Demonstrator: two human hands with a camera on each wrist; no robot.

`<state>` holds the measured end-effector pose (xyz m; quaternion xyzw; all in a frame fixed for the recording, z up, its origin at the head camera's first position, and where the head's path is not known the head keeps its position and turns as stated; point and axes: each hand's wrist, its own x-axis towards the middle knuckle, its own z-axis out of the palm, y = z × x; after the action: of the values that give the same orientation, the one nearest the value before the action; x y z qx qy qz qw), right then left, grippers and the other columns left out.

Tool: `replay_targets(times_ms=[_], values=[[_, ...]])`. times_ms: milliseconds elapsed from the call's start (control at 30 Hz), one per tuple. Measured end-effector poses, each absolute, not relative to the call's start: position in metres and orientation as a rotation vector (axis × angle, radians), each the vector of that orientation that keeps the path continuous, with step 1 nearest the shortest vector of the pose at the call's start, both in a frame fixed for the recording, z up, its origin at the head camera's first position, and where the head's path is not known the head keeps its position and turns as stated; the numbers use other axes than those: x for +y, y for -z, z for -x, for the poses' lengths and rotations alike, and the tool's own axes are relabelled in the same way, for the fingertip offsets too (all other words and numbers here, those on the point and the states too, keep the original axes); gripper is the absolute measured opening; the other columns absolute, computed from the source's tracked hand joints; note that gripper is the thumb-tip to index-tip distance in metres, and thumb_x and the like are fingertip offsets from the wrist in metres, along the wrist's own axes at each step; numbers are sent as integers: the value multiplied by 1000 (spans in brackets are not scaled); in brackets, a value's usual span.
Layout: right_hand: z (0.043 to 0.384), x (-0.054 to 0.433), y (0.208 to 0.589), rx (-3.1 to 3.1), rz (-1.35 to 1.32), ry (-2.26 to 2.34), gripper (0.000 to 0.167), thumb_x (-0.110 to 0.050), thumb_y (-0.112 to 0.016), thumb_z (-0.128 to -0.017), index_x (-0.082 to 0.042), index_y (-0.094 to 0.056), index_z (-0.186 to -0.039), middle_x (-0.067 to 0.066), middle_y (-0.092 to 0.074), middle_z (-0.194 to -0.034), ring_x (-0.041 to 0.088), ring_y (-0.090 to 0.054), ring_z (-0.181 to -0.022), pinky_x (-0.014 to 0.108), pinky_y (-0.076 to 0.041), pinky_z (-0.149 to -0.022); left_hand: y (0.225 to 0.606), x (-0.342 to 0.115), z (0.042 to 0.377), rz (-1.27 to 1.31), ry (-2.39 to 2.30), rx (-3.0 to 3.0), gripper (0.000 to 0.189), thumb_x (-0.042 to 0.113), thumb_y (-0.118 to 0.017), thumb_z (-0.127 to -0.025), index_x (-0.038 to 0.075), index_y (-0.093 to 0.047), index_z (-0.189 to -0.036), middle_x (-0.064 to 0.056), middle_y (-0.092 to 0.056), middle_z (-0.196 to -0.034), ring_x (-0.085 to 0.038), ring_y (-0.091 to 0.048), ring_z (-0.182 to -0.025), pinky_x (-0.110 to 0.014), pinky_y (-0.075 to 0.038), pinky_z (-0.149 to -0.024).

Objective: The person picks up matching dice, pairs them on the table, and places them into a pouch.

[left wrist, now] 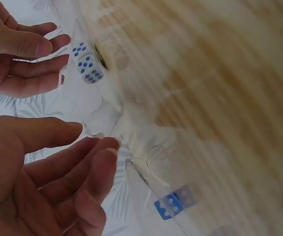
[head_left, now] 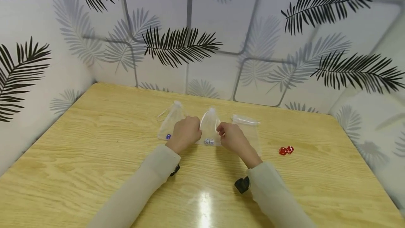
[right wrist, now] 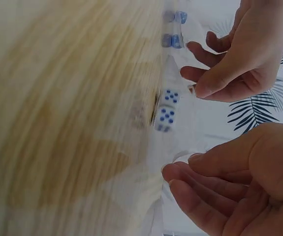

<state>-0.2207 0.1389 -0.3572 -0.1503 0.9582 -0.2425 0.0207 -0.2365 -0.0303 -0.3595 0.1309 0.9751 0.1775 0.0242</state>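
A sheer white drawstring pouch [head_left: 209,129] lies on the table between the hands, its neck gathered. White dice [head_left: 209,141] with blue pips sit at its lower end. The left hand [head_left: 187,133] is at the pouch's left side, pinching one side of the ribbon drawstring [head_left: 204,117] between thumb and finger. On the opposite side, the right hand [head_left: 233,137] pinches the ribbon loop [right wrist: 181,156] with thumb and fingertips. Left of them, partly behind the left hand, another gathered pouch [head_left: 169,122] holds blue dice [left wrist: 169,206].
A third sheer pouch [head_left: 250,129] lies flat, partly under the right hand and forearm. Two red dice [head_left: 286,150] are on the wooden table [head_left: 110,171] farther right. A leaf-patterned backdrop [head_left: 218,76] stands behind the table's far edge.
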Motion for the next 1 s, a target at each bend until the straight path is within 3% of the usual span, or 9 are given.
replay_targets(times_ms=[267, 533, 800, 900, 1000], values=[[214, 142, 355, 2932, 522, 699, 41, 12, -47, -80, 5, -60, -118, 20, -66, -113, 30, -66, -92, 36, -54, -76, 357, -35, 228, -405, -534, 2969, 37, 9, -55, -90, 14, -37, -58, 2, -31, -51, -9, -28, -45, -22, -24, -40], [207, 153, 354, 2928, 542, 705, 42, 11, -45, -81, 4, -58, -121, 21, -65, -115, 28, -67, -88, 34, -52, -71, 352, -36, 221, -424, -490, 2992, 40, 12, -54, -93, 14, -35, -57, 3, -27, -49, -9, -22, -42, -21, -20, -38], [196, 171, 349, 2937, 519, 730, 37, 5, -51, -85, 4, -57, -121, 22, -64, -115, 31, -67, -93, 38, -56, -74, 348, -27, 217, -534, -588, 3065, 40, 5, -50, -92, 14, -31, -57, 4, -23, -50, -8, -17, -44, -20, -15, -38], [191, 179, 349, 2958, 518, 720, 35, 3, -54, -86, 5, -57, -121, 22, -64, -113, 31, -67, -91, 38, -56, -74, 347, -22, 216, -581, -596, 3096, 36, 8, -51, -93, 13, -38, -60, 2, -30, -53, -9, -23, -46, -21, -20, -39], [185, 186, 348, 2978, 524, 715, 34, 2, -56, -86, 6, -58, -119, 23, -65, -111, 31, -67, -90, 39, -56, -74, 347, -17, 215, -625, -579, 3132, 26, 12, -55, -94, 9, -53, -68, -1, -47, -61, -11, -38, -51, -22, -30, -42]])
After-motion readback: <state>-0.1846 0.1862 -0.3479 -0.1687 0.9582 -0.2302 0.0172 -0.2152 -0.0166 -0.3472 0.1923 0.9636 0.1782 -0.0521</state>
